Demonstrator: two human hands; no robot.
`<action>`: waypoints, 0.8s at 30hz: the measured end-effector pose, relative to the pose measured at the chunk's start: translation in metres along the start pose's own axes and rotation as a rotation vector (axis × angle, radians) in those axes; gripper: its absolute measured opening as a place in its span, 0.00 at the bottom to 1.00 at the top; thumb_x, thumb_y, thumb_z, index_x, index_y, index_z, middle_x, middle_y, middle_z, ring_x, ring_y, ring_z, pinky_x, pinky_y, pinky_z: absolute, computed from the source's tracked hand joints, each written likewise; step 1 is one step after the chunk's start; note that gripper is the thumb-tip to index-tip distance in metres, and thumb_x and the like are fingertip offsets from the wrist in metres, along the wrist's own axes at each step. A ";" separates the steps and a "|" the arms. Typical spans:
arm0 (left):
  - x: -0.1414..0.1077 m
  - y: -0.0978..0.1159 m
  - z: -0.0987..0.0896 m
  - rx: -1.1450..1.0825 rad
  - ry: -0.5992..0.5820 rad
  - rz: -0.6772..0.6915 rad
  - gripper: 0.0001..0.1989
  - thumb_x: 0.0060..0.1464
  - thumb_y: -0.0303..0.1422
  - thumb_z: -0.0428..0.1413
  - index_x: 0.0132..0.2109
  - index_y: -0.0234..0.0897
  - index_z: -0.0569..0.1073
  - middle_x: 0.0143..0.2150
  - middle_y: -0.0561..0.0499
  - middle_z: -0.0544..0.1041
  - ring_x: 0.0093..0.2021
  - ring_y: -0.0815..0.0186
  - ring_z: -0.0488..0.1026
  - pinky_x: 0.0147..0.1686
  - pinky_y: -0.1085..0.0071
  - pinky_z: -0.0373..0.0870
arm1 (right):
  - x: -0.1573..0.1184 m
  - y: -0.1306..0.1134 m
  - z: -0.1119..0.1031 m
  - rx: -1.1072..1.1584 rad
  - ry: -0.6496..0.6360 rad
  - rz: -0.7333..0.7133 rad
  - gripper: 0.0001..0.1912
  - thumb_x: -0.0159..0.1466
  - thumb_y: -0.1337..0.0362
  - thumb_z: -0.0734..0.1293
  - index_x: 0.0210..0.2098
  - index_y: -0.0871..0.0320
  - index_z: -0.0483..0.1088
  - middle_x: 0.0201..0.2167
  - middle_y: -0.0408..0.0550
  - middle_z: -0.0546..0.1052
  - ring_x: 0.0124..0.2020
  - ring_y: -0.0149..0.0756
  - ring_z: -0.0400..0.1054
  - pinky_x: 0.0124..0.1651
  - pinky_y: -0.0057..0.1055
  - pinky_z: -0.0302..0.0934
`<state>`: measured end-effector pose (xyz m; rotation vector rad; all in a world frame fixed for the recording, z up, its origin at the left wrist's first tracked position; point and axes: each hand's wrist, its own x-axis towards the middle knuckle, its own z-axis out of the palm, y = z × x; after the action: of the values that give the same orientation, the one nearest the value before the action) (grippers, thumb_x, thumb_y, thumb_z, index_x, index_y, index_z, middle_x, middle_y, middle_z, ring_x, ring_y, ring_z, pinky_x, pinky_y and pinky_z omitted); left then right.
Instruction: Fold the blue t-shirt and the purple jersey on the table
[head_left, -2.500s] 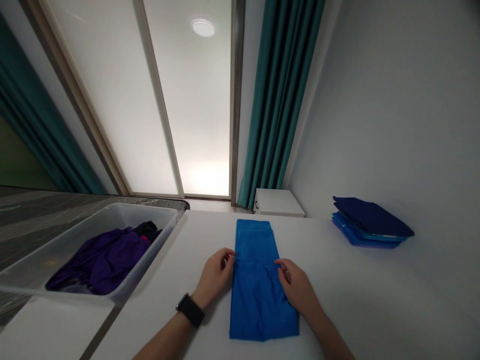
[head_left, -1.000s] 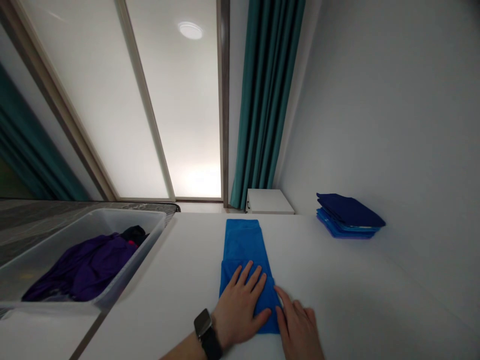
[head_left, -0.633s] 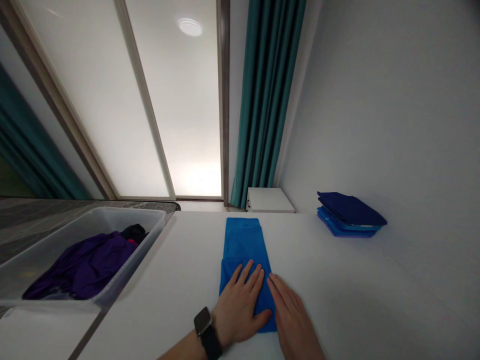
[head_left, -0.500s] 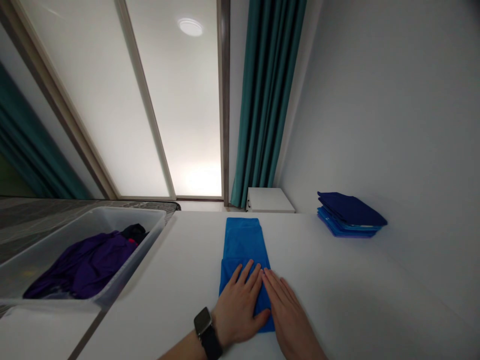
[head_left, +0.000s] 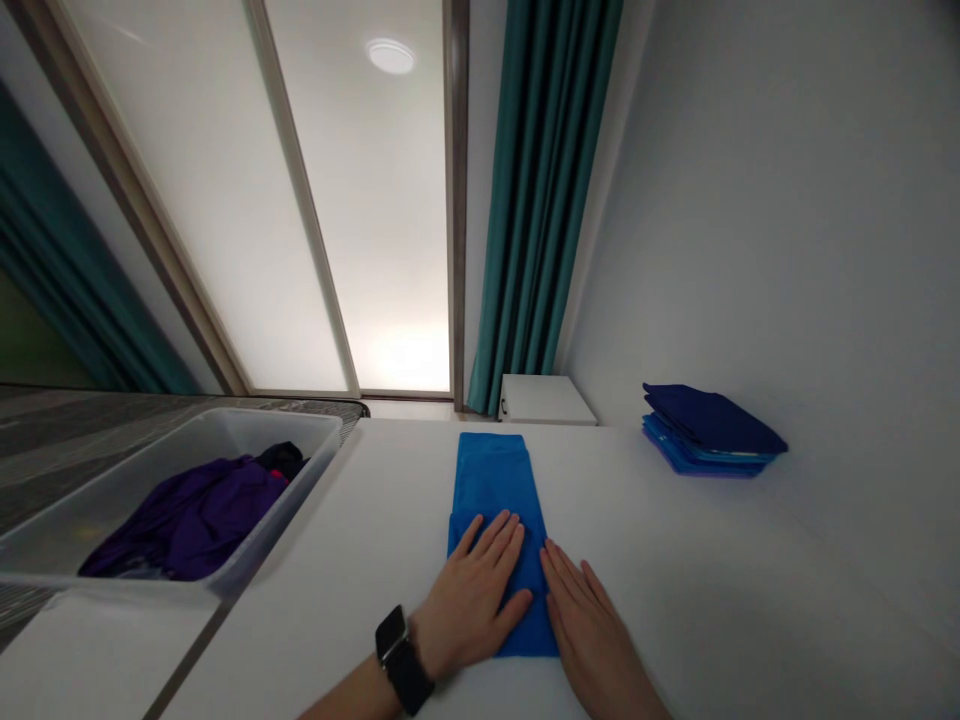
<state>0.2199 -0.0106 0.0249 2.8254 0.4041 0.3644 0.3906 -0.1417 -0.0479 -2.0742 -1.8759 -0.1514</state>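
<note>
A blue cloth [head_left: 493, 475], folded into a long narrow strip, lies flat on the white table [head_left: 360, 560]. Its near half is doubled over in another layer. My left hand [head_left: 476, 590], with a black watch on the wrist, rests flat on that near half, fingers stretched out and thumb apart. Along the cloth's right edge lies my right hand [head_left: 592, 625], its fingers straight and side by side, the fingertips touching the edge. Neither hand grips anything. Part of the cloth is hidden under my left hand.
At the left stands a clear plastic bin [head_left: 322, 440] holding crumpled purple fabric [head_left: 202, 515] and some dark fabric. A stack of folded blue cloths [head_left: 712, 430] sits at the right by the wall. Beyond the table's far edge is a small white cabinet [head_left: 547, 398].
My right hand has moved slightly right and away from my left hand, to the cloth's edge. My left hand stays on the cloth. The whole view has shifted a little.
</note>
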 end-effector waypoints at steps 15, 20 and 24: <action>-0.023 -0.088 -0.020 -0.278 0.133 0.005 0.22 0.67 0.32 0.41 0.66 0.41 0.60 0.66 0.48 0.64 0.66 0.64 0.59 0.64 0.59 0.57 | 0.066 -0.085 -0.038 0.099 -0.038 -0.217 0.28 0.68 0.56 0.58 0.66 0.56 0.56 0.66 0.49 0.59 0.67 0.44 0.50 0.69 0.48 0.41; -0.022 -0.096 -0.016 -0.320 0.168 -0.125 0.21 0.67 0.31 0.40 0.62 0.39 0.65 0.62 0.46 0.68 0.62 0.64 0.64 0.62 0.59 0.61 | 0.087 -0.064 -0.035 0.089 -0.038 -0.126 0.22 0.70 0.65 0.52 0.61 0.57 0.63 0.58 0.51 0.70 0.59 0.40 0.61 0.63 0.43 0.51; -0.022 -0.099 -0.016 -0.295 0.184 -0.102 0.20 0.65 0.28 0.41 0.60 0.40 0.67 0.58 0.46 0.72 0.58 0.63 0.67 0.60 0.61 0.63 | 0.112 -0.038 -0.032 0.010 -0.052 -0.047 0.20 0.69 0.68 0.53 0.55 0.59 0.68 0.48 0.54 0.74 0.50 0.42 0.66 0.51 0.39 0.59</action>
<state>0.1711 0.0782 0.0060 2.4836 0.4860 0.6112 0.3721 -0.0432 0.0225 -2.0478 -1.9524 -0.1002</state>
